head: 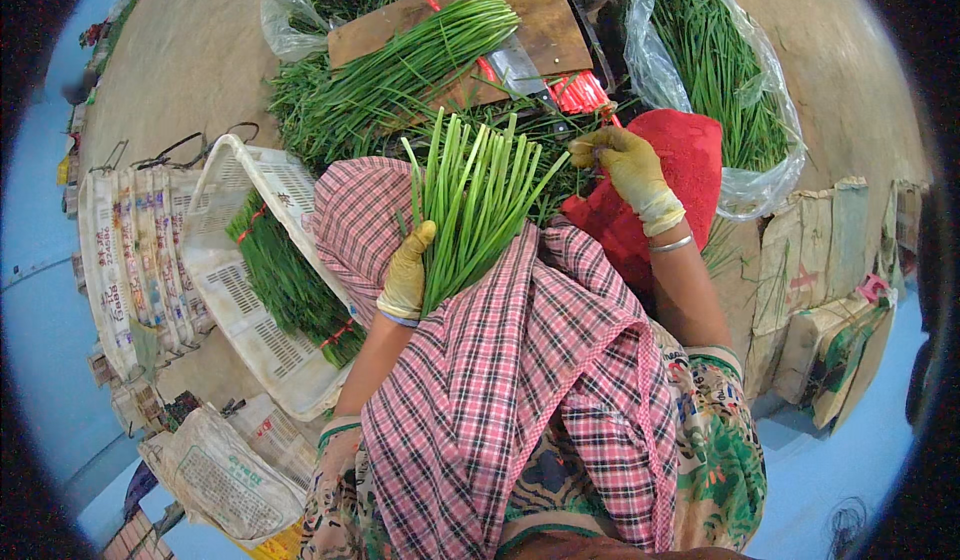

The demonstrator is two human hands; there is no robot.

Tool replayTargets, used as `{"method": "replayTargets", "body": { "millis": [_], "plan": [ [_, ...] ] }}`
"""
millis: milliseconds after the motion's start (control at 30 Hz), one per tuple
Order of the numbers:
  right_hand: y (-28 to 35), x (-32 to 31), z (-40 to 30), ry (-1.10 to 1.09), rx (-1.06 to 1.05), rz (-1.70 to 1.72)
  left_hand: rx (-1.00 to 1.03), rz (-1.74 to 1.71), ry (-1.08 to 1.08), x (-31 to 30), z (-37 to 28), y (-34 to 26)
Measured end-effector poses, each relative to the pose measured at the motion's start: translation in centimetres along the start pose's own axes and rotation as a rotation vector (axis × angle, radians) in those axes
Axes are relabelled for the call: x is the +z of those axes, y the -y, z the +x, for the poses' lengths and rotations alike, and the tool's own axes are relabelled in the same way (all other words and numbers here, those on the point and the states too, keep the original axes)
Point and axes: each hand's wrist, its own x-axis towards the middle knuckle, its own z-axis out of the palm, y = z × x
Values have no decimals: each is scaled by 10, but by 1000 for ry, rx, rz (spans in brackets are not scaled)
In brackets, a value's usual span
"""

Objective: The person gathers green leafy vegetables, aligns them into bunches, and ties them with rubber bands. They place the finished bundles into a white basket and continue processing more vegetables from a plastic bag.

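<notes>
My gloved left hand (pixel 407 271) is closed around a loose bunch of green garlic chives (pixel 480 200), pale cut ends up, over my lap. My gloved right hand (pixel 626 166) is raised right of the bunch, fingertips pinched together by the tip of one stalk; whether they grip it I cannot tell. Beyond, a big pile of chives (pixel 420 64) lies across a wooden board (pixel 540 4). A cleaver (pixel 517 68) rests at the board's near edge, with a bundle of red ties (pixel 577 93) beside it.
A white plastic basket (pixel 259 365) at left holds chives bound with red ties. Clear plastic bags of greens stand at the upper left (pixel 281 27) and upper right (pixel 780 94). Red cloth (pixel 686 162) covers my right knee. Flattened cardboard (pixel 810 260) lies at right, stacked white baskets (pixel 142 260) far left.
</notes>
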Motion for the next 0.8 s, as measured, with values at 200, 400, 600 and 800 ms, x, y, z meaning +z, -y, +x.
{"method": "replayTargets", "body": {
  "millis": [200,400,600,800],
  "plan": [
    [6,24,-15,488,229,94,-7,-39,-15,7,0,-2],
    [26,63,-12,531,69,153,-31,12,-6,11,-2,-5],
    [35,86,-1,519,53,295,-18,250,18,25,2,-11],
    [31,102,6,558,-64,695,-43,551,157,40,7,-17]
  ]
}}
